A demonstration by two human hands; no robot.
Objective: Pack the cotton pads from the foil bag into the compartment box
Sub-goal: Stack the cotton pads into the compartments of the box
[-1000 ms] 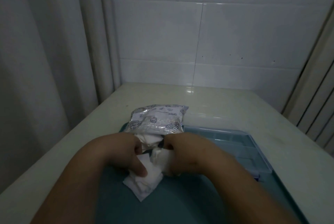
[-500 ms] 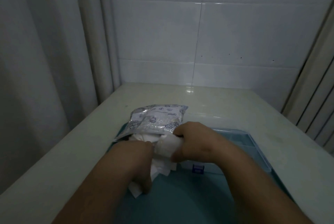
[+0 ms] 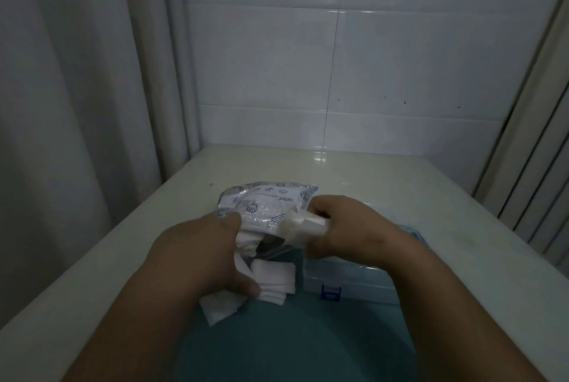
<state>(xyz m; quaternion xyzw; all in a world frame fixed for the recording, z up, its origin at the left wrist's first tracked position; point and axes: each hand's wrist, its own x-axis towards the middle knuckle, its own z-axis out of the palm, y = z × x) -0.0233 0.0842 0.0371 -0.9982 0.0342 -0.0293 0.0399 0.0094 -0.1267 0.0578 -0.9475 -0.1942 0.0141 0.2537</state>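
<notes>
A pale curtain [image 3: 61, 104] hung at the far left beside the cream desk [image 3: 400, 184], on which a teal mat [image 3: 292, 344] was spread. The left hand [image 3: 197, 258] lay over the mouth of the foil bag [image 3: 264, 203], its thumb pressed against the loose cotton pads [image 3: 274, 283] spilled onto the mat just in front of the bag. Its fingers were hidden beneath the hand, so whether its grip was closed could not be determined. The bag itself lay flat on the mat's far edge, printed side up. The right hand [image 3: 354, 227] was raised just right of the bag, its grip clamped on a stack of cotton pads [image 3: 303, 223] held edge-on. Below that hand stood the clear compartment box [image 3: 348, 277], a blue latch [image 3: 330, 292] on its near wall. The box's interior was largely hidden by the hand.
</notes>
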